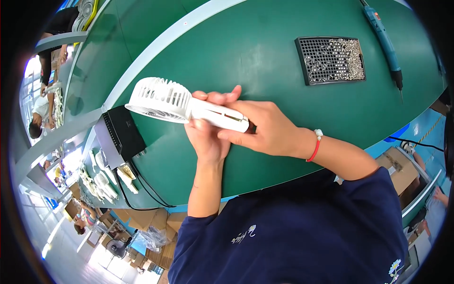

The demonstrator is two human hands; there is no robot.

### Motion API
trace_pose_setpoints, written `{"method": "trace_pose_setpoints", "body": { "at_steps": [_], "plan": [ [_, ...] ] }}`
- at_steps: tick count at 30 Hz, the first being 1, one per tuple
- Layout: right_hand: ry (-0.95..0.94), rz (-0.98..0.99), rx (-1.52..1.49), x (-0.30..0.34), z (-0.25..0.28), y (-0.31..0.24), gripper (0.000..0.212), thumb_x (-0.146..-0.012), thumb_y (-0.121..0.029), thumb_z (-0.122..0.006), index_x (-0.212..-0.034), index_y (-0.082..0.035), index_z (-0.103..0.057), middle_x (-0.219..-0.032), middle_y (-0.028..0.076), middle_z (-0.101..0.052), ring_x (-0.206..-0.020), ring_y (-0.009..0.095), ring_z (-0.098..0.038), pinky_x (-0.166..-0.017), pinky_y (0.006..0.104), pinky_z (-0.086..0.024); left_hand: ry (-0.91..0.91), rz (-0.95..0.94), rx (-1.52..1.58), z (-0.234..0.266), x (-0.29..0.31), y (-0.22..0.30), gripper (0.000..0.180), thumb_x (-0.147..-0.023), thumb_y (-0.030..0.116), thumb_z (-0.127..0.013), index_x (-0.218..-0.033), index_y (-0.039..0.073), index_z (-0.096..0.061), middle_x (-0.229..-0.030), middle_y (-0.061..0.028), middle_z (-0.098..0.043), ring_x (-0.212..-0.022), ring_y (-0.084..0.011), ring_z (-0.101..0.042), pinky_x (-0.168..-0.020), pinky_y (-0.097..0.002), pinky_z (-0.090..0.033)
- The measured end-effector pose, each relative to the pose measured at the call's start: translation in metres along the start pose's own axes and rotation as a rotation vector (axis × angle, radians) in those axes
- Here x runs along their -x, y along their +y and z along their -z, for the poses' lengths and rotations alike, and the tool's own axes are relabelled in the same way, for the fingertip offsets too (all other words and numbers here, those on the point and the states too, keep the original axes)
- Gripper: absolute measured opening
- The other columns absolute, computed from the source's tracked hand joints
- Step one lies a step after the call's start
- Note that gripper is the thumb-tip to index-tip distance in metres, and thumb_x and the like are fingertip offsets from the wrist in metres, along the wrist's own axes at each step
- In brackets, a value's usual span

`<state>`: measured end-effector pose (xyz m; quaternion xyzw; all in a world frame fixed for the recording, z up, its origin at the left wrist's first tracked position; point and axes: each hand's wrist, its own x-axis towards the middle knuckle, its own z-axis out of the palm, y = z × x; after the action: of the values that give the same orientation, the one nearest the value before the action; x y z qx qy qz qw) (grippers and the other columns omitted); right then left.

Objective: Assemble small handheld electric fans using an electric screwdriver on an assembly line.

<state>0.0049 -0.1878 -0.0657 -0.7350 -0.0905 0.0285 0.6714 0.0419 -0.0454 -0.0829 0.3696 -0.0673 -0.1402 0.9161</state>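
A white handheld fan [161, 98] is held above the green bench, its round slatted head to the left and its handle [220, 116] toward the right. My left hand [208, 130] grips the handle from below, just beside the head, with fingers curled up behind it. At the far end of the handle, my right hand [265, 125] is closed around it, thumb on the near side. A dark gap runs along the handle's casing near my right fingers. My right fingertips are partly hidden.
On the green bench [255, 61], a black tray [331, 61] of small metal screws lies at the far right, beside a teal electric screwdriver [385, 40]. A black box [124, 132] with cables stands left, near more white fan parts [105, 184]. Other people work beyond.
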Motion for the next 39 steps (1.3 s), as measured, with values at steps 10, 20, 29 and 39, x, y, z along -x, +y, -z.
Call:
{"method": "trace_pose_setpoints", "body": {
  "at_steps": [10,20,29,39],
  "plan": [
    [-0.061,0.112,0.105,0.004,0.013,0.01,0.03,-0.085,-0.026,-0.071,-0.096,0.001,-0.061,-0.077,0.011,-0.063,-0.058,0.027,-0.062,-0.054,0.0353,-0.05,-0.259,0.125,-0.261,0.011,0.001,0.01,0.033,-0.082,0.016,-0.072,-0.106,0.003,-0.055,-0.099,-0.0187,-0.066,-0.117,-0.0415,-0.055,-0.103,-0.0591,-0.039],
    [0.014,0.243,0.253,0.002,0.009,0.014,0.031,-0.081,-0.027,-0.074,-0.082,-0.002,-0.056,-0.062,0.007,-0.058,-0.049,0.025,-0.059,-0.045,0.0326,-0.048,-0.142,0.122,-0.189,0.002,0.005,0.005,0.027,-0.083,0.018,-0.071,-0.101,0.005,-0.056,-0.09,-0.0157,-0.067,-0.104,-0.0321,-0.06,-0.109,-0.0561,-0.033],
    [0.106,0.213,0.245,-0.001,0.005,0.011,0.038,-0.075,-0.018,-0.077,-0.105,-0.001,-0.063,-0.076,0.006,-0.065,-0.06,0.02,-0.065,-0.052,0.0297,-0.052,-0.109,0.135,-0.242,-0.001,0.003,0.012,0.042,-0.082,0.022,-0.072,-0.113,0.004,-0.051,-0.108,-0.0243,-0.065,-0.116,-0.038,-0.056,-0.105,-0.0533,-0.039],
    [-0.151,-0.105,-0.139,-0.005,0.021,0.004,0.036,-0.087,-0.02,-0.068,-0.114,0.003,-0.061,-0.081,0.007,-0.067,-0.063,0.012,-0.061,-0.057,0.0253,-0.05,-0.117,0.19,-0.128,-0.005,-0.002,0.012,0.052,-0.089,0.018,-0.064,-0.131,0.012,-0.033,-0.141,-0.0353,-0.037,-0.132,-0.0454,-0.04,-0.105,-0.0551,-0.04]
  ]
}}
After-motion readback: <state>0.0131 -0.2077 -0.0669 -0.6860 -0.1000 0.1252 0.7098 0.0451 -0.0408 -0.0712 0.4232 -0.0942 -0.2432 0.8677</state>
